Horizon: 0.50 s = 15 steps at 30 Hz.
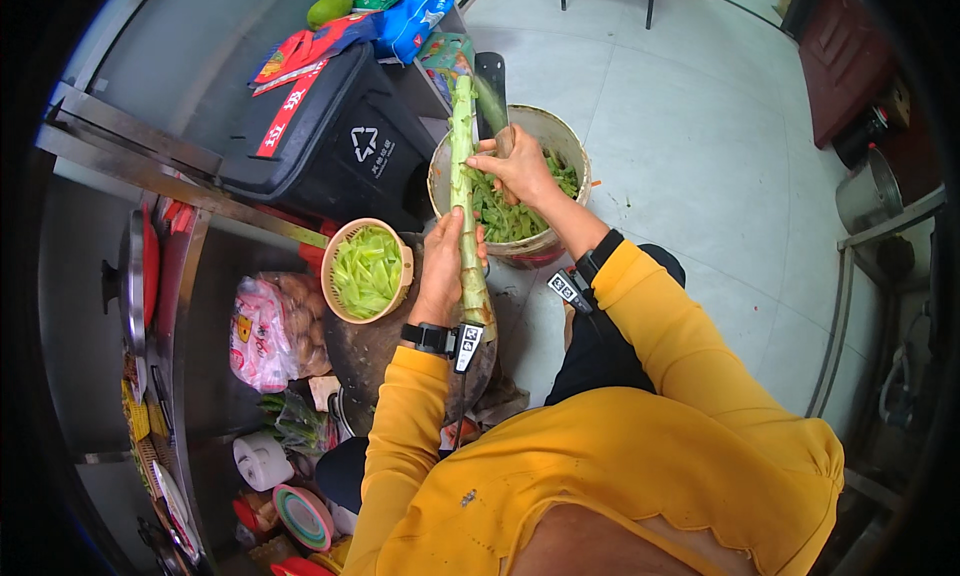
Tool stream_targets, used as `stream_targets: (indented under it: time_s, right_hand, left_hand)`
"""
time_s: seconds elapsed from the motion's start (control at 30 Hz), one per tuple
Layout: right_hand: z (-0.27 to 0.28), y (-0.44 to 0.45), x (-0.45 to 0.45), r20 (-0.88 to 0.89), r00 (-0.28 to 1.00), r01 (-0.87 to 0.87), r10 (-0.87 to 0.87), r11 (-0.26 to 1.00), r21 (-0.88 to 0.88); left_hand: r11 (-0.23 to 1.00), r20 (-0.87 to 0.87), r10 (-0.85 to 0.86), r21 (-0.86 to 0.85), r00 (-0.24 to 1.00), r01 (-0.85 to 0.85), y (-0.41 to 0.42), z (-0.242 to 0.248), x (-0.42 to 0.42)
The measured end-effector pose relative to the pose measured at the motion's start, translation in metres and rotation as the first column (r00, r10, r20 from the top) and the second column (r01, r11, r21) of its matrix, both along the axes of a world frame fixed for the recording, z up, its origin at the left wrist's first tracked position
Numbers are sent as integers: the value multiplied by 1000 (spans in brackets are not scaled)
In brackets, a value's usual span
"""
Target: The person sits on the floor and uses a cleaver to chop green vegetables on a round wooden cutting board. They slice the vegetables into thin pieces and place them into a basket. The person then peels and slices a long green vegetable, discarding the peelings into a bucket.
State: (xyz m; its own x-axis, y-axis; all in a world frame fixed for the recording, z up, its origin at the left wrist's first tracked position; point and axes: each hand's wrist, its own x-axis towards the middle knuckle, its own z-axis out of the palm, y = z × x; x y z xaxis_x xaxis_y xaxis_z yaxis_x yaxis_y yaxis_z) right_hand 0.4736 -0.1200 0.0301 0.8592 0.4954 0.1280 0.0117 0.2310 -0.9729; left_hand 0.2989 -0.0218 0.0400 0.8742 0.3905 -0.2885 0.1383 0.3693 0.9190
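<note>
A long, pale green celtuce stem (466,178) is gripped around its lower part by my left hand (444,257). My right hand (521,169) holds the wooden handle of a knife with a wide dark blade (491,73). The blade points away from me, just right of the stem's far end, and a blurred green streak lies along it. My right thumb touches the stem. Beneath both hands stands a whitish bucket (574,126) with green leaves and peelings (517,216) inside. Left of my left hand, a peach-coloured plastic basket (409,265) holds thin green slices (367,268).
The basket stands on a round, dark chopping block (375,343). A black rubbish bin (337,126) is beyond it, with bags and a green fruit (330,10) above. Left are a metal shelf frame (180,186) and a bagged heap of brown produce (300,321). A metal pot (870,193) stands right.
</note>
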Motion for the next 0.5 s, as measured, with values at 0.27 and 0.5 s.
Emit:
stream_targets:
  time_s: [0.27, 0.5]
  right_hand:
    - [0, 6, -15, -128, 990, 61, -57, 998, 27]
    - [-1, -11, -21, -36, 999, 17, -21, 994, -104]
  left_hand:
    - [954, -20, 93, 287, 995, -83, 1, -18, 3]
    - [677, 75, 259, 697, 963, -237, 24, -26, 2]
